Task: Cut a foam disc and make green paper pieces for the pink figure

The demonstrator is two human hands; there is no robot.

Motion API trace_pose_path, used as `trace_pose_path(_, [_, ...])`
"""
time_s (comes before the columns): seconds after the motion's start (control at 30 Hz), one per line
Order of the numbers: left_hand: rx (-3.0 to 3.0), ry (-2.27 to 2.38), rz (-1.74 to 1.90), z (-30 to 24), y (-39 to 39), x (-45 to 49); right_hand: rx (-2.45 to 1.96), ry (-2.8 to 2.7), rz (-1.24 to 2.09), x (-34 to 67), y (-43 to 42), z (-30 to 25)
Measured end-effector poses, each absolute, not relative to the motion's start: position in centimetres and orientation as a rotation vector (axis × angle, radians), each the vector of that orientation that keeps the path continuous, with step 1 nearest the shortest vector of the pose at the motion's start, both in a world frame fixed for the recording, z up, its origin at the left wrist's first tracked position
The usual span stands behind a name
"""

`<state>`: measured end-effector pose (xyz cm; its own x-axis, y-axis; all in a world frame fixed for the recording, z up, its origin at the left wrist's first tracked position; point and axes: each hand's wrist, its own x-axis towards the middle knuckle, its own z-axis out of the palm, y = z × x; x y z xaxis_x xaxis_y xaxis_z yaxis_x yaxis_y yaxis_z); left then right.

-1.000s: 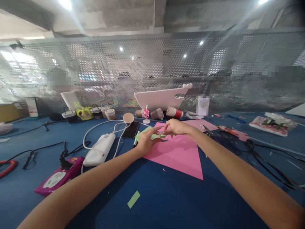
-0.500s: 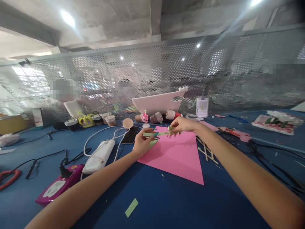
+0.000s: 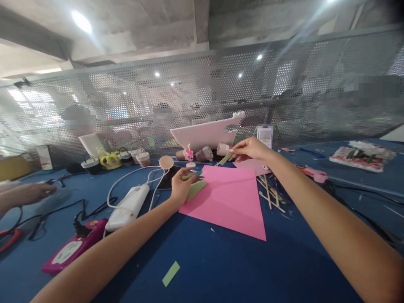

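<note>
Head camera view: a narrow green strip [image 3: 226, 158] is pinched by one end between the thumb and fingers of the right hand [image 3: 252, 149], and is held up near the far edge of the pink sheet [image 3: 227, 202]. Its long axis is slanted, with the free end pointed near and left and the gripped end far and right.

The left hand [image 3: 180, 184] is placed at the left of the sheet, its thumb and fingers brought close together; a thin green edge is seen there, but whether it is pinched cannot be told. Green paper [image 3: 196, 190] is seen just beneath that hand, laid over the sheet's left part.

On the near surface [image 3: 221, 269], a loose green piece [image 3: 171, 273] is laid flat, its long axis also run from near left to far right.

The strip looks like paper: very light, easily bent, probably creased if squeezed hard. It is best taken by its end or long edges, with a light fingertip pinch.
</note>
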<state>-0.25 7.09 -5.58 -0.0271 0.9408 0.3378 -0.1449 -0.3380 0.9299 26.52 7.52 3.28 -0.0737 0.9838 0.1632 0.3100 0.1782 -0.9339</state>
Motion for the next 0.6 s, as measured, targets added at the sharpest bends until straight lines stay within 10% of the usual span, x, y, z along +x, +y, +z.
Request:
trace_pose_path(0.2, [1.275, 0.95, 1.607, -5.8, 7.6, -0.5, -1.642, -1.498, 0.65, 26.8, 6.9, 4.6])
trace_pose_path(0.43, [1.27, 0.977, 1.687, -5.5, 7.4, -0.6, -1.437, -1.543, 1.701, 20.3, 4.1, 3.5])
trace_pose_path(0.6, [1.371, 0.869, 1.599, -5.3, 6.6, -0.1, -1.212, -0.95, 1.71, 17.4, 5.8, -0.6])
